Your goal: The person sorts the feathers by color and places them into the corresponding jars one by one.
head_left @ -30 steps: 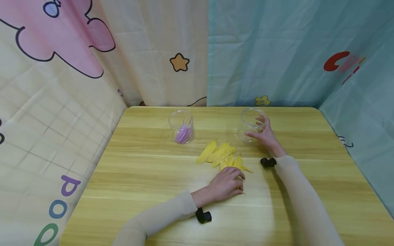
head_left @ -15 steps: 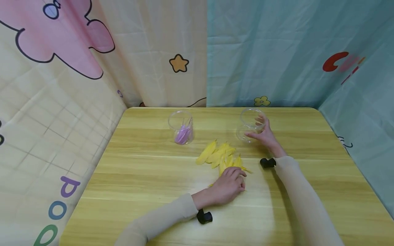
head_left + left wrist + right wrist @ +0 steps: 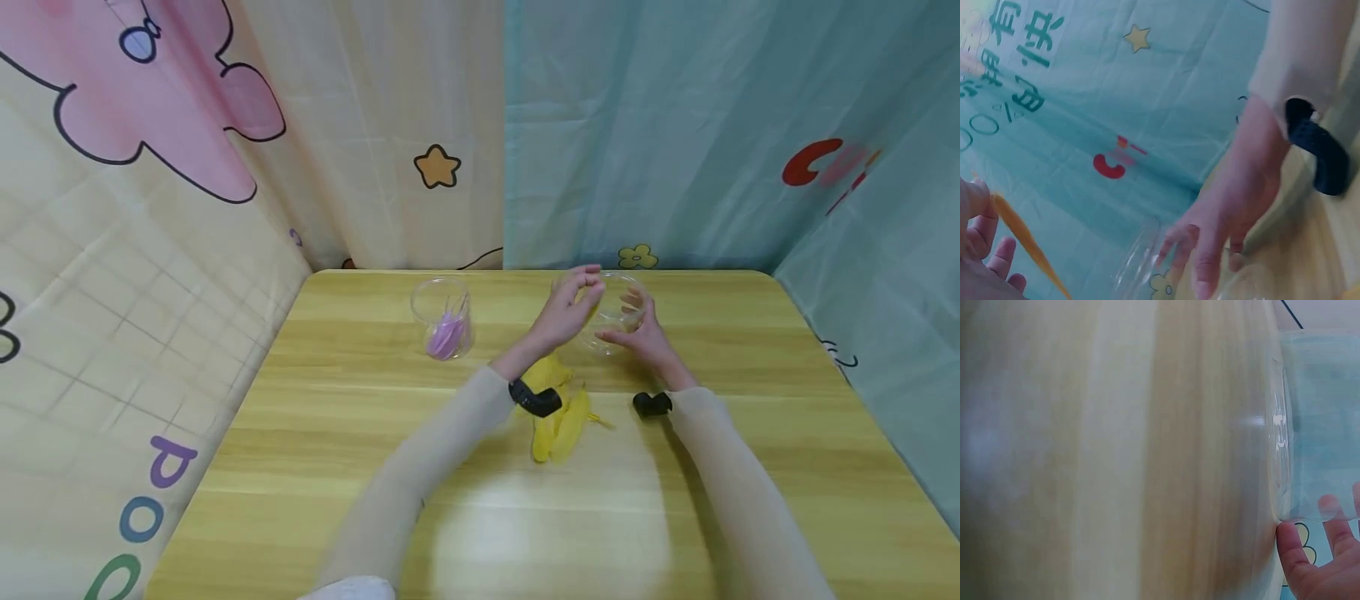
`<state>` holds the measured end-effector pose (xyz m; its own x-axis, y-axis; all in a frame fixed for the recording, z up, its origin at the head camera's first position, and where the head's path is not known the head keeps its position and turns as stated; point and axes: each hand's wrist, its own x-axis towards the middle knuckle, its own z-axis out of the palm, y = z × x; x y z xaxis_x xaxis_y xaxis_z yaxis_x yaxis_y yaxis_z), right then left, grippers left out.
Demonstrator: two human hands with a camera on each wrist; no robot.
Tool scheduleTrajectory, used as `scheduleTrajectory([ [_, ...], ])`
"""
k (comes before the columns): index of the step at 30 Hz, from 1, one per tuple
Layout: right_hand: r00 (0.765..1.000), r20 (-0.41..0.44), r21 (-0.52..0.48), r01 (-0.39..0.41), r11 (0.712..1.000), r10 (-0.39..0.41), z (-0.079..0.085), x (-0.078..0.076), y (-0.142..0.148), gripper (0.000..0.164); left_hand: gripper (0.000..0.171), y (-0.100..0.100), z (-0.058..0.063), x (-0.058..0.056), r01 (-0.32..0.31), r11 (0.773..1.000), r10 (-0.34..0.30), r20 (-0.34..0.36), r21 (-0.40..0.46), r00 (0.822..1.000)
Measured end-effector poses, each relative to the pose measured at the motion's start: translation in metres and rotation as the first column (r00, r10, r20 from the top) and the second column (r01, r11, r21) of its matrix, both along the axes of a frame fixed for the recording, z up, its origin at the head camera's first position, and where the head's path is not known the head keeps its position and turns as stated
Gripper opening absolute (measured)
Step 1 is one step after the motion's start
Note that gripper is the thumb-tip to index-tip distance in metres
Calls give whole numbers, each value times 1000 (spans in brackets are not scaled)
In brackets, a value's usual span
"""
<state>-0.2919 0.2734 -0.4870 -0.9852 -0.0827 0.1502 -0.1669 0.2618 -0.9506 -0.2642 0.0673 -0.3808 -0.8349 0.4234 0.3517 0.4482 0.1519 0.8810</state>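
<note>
My left hand (image 3: 566, 312) is up beside the rim of a clear cup (image 3: 613, 321) at the back right. Its thumb and fingers pinch a yellow feather (image 3: 1029, 244) by one end, and the feather slants downward in the left wrist view. From the right side, my right hand (image 3: 648, 337) holds the cup, which stands upright on the table. The right wrist view has the thumb (image 3: 1294, 556) at the cup's base. Below the left wrist lies a loose pile of yellow feathers (image 3: 570, 425), partly covered by that arm.
Another clear cup (image 3: 438, 292) stands at the back left, holding several purple feathers (image 3: 447, 336) with their quills upward. Both cups are on a wooden table (image 3: 337, 433). Patterned curtains (image 3: 637, 125) hang close behind the table and along its sides.
My left hand has lifted off the pile of yellow feathers with one feather and moved up and away to the right-hand cup. The right hand stays on the cup.
</note>
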Motion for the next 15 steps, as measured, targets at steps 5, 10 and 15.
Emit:
scheduleTrajectory([
  [5, 1000, 2, -3, 4, 1000, -4, -2, 0, 1, 100, 32, 30, 6, -41, -43, 962, -7, 180, 271, 984],
  [10, 1000, 7, -12, 1, 1000, 0, -2, 1, 0, 99, 31, 50, -4, -60, -76, 908, -17, 218, 412, 976],
  [15, 1000, 2, -45, -15, 999, 16, 11, 5, -2, 99, 29, 61, -8, -70, -84, 883, 14, 152, 462, 988],
])
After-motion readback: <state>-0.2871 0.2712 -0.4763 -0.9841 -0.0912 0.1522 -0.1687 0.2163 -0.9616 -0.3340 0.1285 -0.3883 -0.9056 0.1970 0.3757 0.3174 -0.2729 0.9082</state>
